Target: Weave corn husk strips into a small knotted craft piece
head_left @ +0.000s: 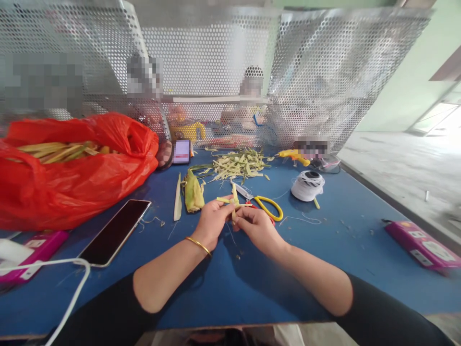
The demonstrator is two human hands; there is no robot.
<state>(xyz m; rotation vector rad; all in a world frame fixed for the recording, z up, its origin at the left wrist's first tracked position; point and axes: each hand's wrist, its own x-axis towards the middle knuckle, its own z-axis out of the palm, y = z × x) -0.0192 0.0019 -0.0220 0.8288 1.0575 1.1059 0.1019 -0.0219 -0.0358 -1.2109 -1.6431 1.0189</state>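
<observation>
Pale yellow-green husk strips (235,194) cross one another between my two hands, just above the blue table. The fingers of my left hand (213,218), with a gold bangle at the wrist, pinch them from the left. On the other side my right hand (257,228) is closed on the strips near their lower end. Scissors (268,205) with yellow and red handles lie right behind my right hand, blades pointing away to the left. A folded green husk bundle (193,192) and a single flat husk piece (177,198) rest to the left of my hands.
A heap of cut husk strips (239,164) lies at the back. A white thread spool (307,186) and a yellow glue gun (294,156) are on the right. Leftwards sit a red plastic bag (122,178) of husks and a phone (115,233). Perforated metal panels (212,57) stand behind.
</observation>
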